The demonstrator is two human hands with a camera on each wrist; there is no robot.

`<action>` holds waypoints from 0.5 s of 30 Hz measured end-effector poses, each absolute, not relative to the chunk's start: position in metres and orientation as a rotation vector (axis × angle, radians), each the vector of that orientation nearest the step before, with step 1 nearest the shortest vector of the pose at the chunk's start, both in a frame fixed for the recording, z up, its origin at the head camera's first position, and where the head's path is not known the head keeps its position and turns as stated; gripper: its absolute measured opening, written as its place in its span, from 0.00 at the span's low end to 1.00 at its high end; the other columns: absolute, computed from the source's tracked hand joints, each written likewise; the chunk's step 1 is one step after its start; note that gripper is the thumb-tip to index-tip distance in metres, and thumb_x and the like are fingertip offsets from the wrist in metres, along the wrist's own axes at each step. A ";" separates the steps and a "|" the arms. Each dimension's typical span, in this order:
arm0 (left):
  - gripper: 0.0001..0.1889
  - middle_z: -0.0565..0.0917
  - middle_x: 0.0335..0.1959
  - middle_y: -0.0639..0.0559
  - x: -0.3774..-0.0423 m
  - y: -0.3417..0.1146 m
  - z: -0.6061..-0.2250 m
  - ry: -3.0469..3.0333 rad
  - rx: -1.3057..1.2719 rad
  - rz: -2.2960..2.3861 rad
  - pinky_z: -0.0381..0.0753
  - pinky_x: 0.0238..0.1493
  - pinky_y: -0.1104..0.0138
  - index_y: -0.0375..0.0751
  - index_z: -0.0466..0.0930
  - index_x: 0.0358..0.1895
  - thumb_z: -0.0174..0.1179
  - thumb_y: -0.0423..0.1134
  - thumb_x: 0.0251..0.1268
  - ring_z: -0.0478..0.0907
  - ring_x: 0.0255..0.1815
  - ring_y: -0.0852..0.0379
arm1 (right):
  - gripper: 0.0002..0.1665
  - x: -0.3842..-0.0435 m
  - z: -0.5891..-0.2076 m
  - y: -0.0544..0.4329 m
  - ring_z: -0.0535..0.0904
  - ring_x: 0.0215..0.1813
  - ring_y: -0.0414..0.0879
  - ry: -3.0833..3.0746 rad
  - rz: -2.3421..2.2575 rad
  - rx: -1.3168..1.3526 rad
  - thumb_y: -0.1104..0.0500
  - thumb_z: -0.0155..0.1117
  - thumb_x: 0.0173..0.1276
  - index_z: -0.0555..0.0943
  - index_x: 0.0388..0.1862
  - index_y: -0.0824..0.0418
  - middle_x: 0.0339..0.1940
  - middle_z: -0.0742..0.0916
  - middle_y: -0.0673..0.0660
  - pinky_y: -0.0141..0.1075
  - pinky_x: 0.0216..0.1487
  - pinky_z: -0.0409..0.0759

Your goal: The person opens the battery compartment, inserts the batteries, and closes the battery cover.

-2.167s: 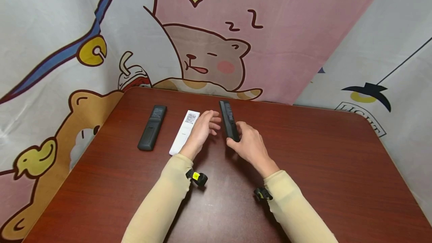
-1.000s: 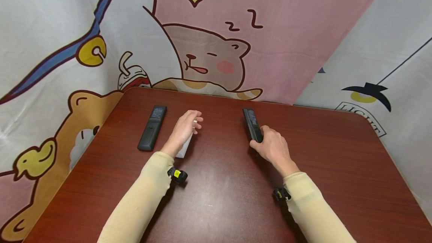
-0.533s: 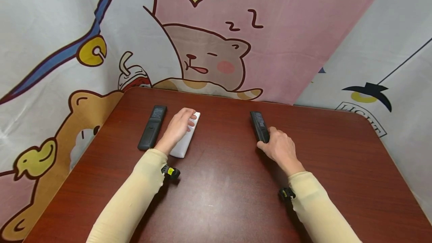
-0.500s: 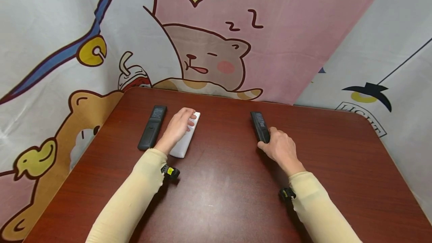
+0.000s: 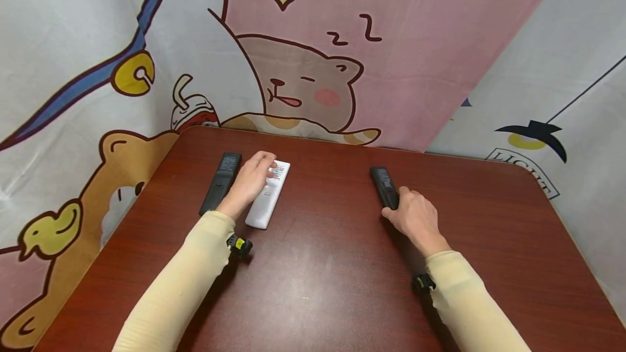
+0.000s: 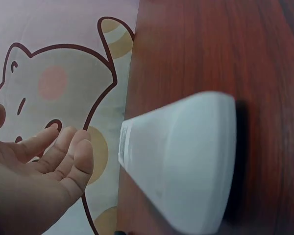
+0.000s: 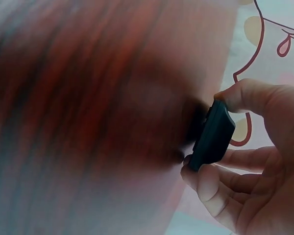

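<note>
My right hand point(image 5: 415, 216) grips the near end of a black remote control point(image 5: 385, 188) over the right half of the table. In the right wrist view, thumb and fingers pinch that black remote point(image 7: 213, 137) by its two long edges. My left hand point(image 5: 250, 181) hovers above the gap between a white remote control point(image 5: 264, 205) and a second black remote control point(image 5: 215, 189). Its fingers are loosely bent and hold nothing. The left wrist view has the left hand point(image 6: 44, 176) apart from the white remote point(image 6: 186, 156), which lies on the table.
The dark red-brown wooden table point(image 5: 313, 265) spans the view. Behind it hangs a cartoon-printed curtain point(image 5: 415, 58), close to the table's back edge. Each sleeve carries a small black wrist camera, the left one point(image 5: 239, 244) with a yellow mark.
My right hand has carried the black remote rightward and a little nearer. My left hand has drawn left across the white remote, uncovering more of it and covering part of the left black remote.
</note>
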State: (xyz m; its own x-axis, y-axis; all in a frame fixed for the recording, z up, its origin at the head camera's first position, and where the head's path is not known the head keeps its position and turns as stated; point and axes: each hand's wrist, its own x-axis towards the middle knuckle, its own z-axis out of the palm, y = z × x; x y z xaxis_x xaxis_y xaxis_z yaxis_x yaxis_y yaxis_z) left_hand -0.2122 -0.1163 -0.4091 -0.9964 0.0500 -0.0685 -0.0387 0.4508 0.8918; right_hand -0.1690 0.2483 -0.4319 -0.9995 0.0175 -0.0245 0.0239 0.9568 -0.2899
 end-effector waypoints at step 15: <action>0.26 0.78 0.62 0.36 -0.215 -0.145 -0.407 2.774 0.080 1.372 0.77 0.59 0.47 0.35 0.72 0.68 0.38 0.51 0.85 0.81 0.57 0.38 | 0.33 -0.169 -0.435 0.251 0.77 0.31 0.57 3.102 -0.407 0.027 0.51 0.74 0.60 0.77 0.55 0.74 0.36 0.81 0.68 0.51 0.31 0.76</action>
State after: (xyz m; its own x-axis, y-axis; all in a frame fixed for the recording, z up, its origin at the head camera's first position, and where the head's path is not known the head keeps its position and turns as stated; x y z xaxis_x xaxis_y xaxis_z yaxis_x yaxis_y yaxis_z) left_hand -0.2155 -0.1447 -0.4073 -0.9976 0.0662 -0.0177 0.0261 0.6060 0.7951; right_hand -0.1689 0.2510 -0.4349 -0.9998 0.0155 -0.0147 0.0188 0.9660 -0.2578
